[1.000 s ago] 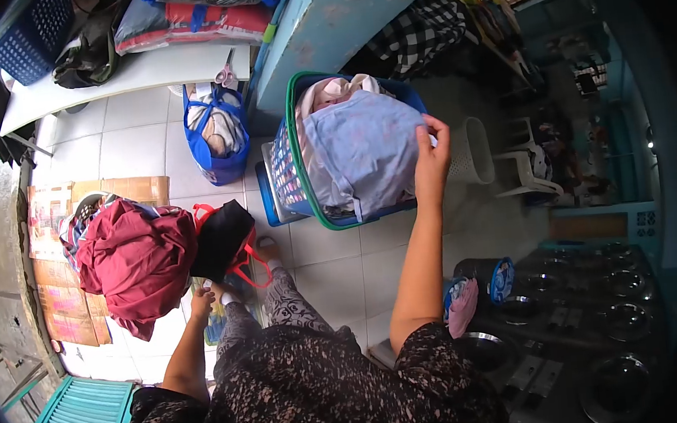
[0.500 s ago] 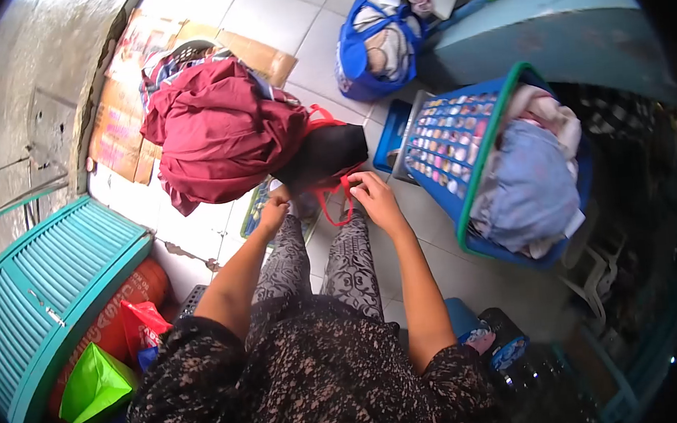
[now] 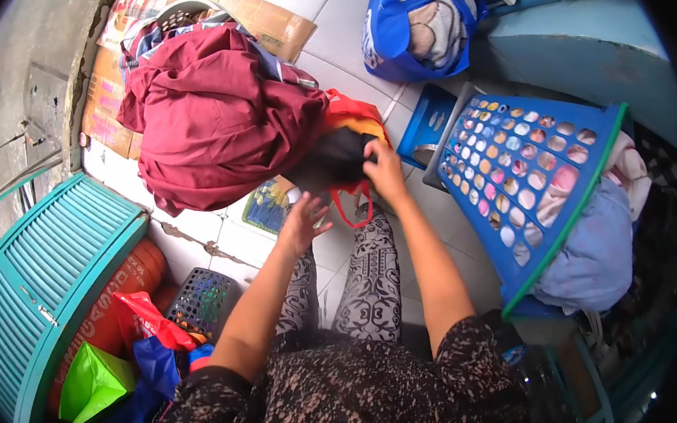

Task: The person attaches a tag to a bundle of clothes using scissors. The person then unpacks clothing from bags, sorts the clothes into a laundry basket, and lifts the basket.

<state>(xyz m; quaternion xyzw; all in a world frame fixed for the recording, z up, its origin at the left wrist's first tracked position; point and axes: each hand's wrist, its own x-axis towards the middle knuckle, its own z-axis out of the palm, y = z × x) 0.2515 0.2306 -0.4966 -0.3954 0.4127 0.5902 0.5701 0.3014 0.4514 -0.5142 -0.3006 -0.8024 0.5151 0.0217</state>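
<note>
Right hand [image 3: 386, 173]: fingers closed on black fabric [image 3: 334, 157], overlapping a red bag [image 3: 353, 105]. Left hand [image 3: 301, 226]: fingers spread, near the fabric's lower edge. Red strap [image 3: 339, 208] loops below. Maroon cloth heap [image 3: 213, 118] overlaps near edge of cardboard sheet [image 3: 280, 25] on tiled floor [image 3: 334, 17]. Green-rimmed blue laundry basket [image 3: 503, 161], right of red bag, holds clothes [image 3: 587, 250]. Blue tote [image 3: 388, 36] beyond, stuffed with textiles [image 3: 437, 30].

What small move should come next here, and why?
Probably bring the left hand up to the black cloth's near edge: it is open and empty just below, while the right hand appears to grip the cloth's other side.
</note>
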